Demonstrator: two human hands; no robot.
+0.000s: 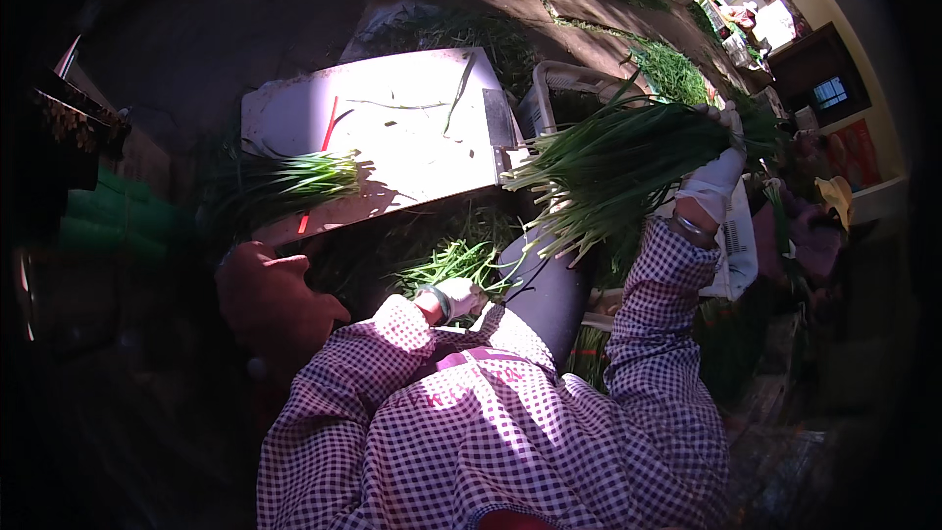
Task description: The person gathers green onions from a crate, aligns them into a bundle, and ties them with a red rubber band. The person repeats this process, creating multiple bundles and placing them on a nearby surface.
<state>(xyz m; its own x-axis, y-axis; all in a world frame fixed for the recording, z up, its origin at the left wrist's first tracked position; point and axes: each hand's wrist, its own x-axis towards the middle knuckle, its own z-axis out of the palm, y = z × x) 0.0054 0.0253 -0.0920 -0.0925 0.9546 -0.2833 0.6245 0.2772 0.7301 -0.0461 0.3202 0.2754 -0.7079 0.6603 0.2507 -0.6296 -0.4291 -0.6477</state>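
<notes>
My right hand [725, 136], in a pale glove, is raised at the right and grips a large bunch of long green stalks [625, 151], which look like garlic chives. Their pale cut ends point left and down. Low in front of my lap is my gloved left hand [465, 296], its fingers curled beside loose green blades [452, 263]; whether it holds any is unclear. A smaller bunch of chives [316, 173] lies on the left part of a white board [419, 136], across a red strip [330, 124]. A few stray blades [460, 92] lie farther back on the board.
A metal plate [500, 118] sits at the board's right edge. Behind the raised bunch stands a white plastic crate [544, 92], and another white crate [739, 246] is by my right forearm. Cut greens [670, 70] lie beyond. Reddish-brown cloth [272, 294] is at the left.
</notes>
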